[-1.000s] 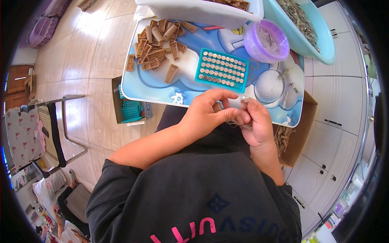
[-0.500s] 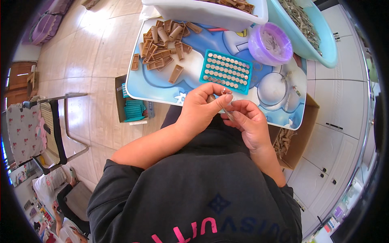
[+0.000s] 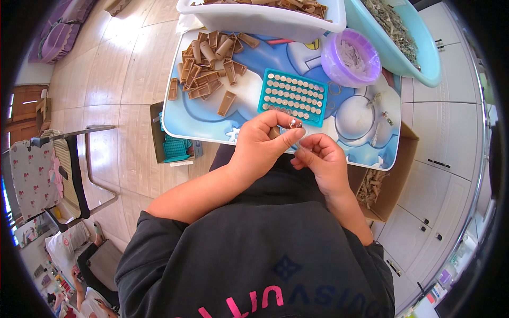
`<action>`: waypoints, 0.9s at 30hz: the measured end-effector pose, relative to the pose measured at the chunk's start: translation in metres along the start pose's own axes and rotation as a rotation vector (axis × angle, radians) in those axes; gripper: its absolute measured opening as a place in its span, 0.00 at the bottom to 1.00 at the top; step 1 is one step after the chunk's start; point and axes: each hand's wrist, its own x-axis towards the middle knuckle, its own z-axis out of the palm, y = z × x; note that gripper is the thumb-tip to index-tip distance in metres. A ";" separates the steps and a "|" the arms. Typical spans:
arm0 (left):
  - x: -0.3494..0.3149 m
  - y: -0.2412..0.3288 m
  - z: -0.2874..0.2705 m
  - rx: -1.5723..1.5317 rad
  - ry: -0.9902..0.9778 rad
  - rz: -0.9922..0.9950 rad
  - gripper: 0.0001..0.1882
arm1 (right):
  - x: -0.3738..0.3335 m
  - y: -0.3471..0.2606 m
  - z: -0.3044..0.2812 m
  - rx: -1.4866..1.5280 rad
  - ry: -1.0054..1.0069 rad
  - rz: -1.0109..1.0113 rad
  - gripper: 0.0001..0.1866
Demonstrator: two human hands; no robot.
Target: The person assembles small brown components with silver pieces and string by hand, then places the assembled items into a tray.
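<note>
My left hand (image 3: pixel 263 140) is closed round a brown plastic piece (image 3: pixel 274 132), mostly hidden by the fingers. A small shiny metal part (image 3: pixel 295 123) shows at its thumb and fingertips. Just to the right, my right hand (image 3: pixel 322 159) is pinched, its fingertips close to my left thumb; whatever it holds is too small to make out. Beyond both hands lies a teal tray (image 3: pixel 322 117) with rows of round silver discs. Loose brown plastic pieces (image 3: pixel 227 103) are heaped on the table's far left.
The low table (image 3: pixel 204 127) has a blue and white printed top. On its far side stand a white tub (image 3: pixel 260 20) of brown pieces, a purple bowl (image 3: pixel 354 79) with a plastic liner and a light-blue basin (image 3: pixel 430 58) of metal parts. Cardboard boxes (image 3: pixel 405 159) flank it.
My right hand has drawn slightly down from my left, and the thin strip seen between them no longer shows. The metal part at my left fingertips is more visible.
</note>
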 end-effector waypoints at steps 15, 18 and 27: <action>0.019 0.017 -0.014 -0.455 -0.097 -0.359 0.12 | 0.005 -0.011 -0.010 -0.657 -0.384 -0.493 0.04; 0.019 0.016 -0.011 -0.451 -0.107 -0.398 0.13 | 0.006 -0.007 -0.004 -0.683 -0.391 -0.474 0.03; 0.014 0.007 -0.017 -0.490 -0.183 -0.420 0.14 | 0.005 -0.004 -0.002 -0.683 -0.273 -0.487 0.05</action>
